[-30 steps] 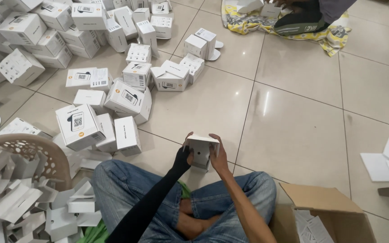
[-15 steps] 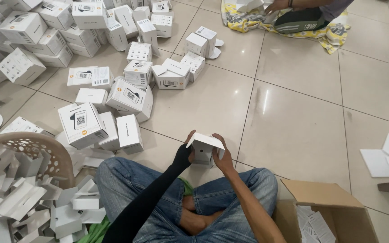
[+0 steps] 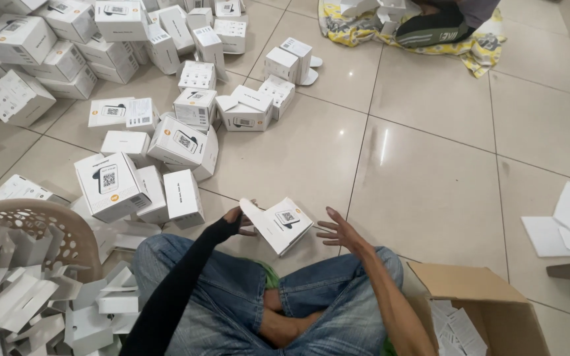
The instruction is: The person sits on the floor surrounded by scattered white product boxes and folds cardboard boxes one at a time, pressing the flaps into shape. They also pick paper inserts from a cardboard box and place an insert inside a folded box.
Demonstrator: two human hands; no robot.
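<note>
Across the tiled floor white boxes lie heaped, with a tan basket of white card inserts at left and an open cardboard carton at right. Above the lap, the left hand seems to pinch a small white box by its open flap; the right hand hovers just beside it, fingers spread.

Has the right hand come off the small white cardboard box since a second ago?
Yes. The right hand now sits open beside the small white cardboard box, nearer the brown carton; the left hand holds it.
</note>
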